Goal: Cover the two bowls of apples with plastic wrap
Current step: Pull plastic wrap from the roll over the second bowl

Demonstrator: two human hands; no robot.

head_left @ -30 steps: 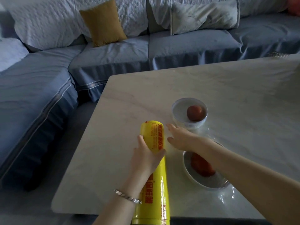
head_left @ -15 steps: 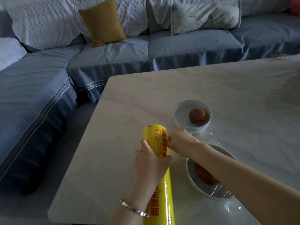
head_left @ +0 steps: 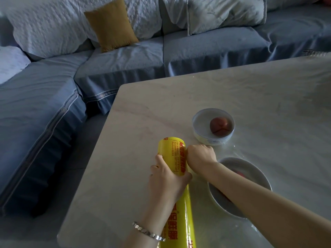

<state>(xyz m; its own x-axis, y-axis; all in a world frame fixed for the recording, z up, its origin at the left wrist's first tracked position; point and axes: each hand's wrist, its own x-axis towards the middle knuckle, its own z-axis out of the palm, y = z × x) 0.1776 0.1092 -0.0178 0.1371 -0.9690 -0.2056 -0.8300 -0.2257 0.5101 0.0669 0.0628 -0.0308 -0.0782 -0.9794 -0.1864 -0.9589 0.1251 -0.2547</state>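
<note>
A blue sofa runs along the left and back, with a mustard cushion leaning on its pale backrest. In front of it stands the pale marble worktop. At its near edge the left hand, a silver bracelet on its wrist, wraps over the yellow roll of plastic wrap. Its grip is closed round the roll, which lies on the worktop pointing away from the person. Just to the right, the right hand touches the roll's right side near the far end, fingers curled under (they are hidden, so I cannot tell whether this grip pinches any film). Beyond that hand sits the far bowl with an apple inside. The near bowl lies under the right forearm, well apart from the roll, and only a red sliver of its second apple shows. The worktop around this bowl looks glossy.
</note>
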